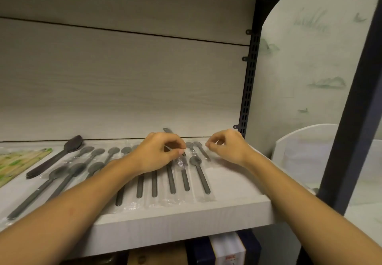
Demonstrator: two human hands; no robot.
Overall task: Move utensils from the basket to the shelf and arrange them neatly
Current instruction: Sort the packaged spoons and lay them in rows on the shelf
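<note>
Grey wrapped spoon (pixel 182 165) under left grip (pixel 159 154), shelf (pixel 237 182) below.

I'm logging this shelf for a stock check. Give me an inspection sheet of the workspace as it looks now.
Surface: white shelf, mostly covered.
Job's things: grey wrapped spoons in rows, handles toward the front edge; basket not in view.
Clutter: dark bare spoon and green-printed packet at the left.
Hands: left hand pinching a wrapper; right hand curled, holding nothing visible.
Cables: nothing seen.
Surroundings: boxes below the shelf, white container at the right.
</note>
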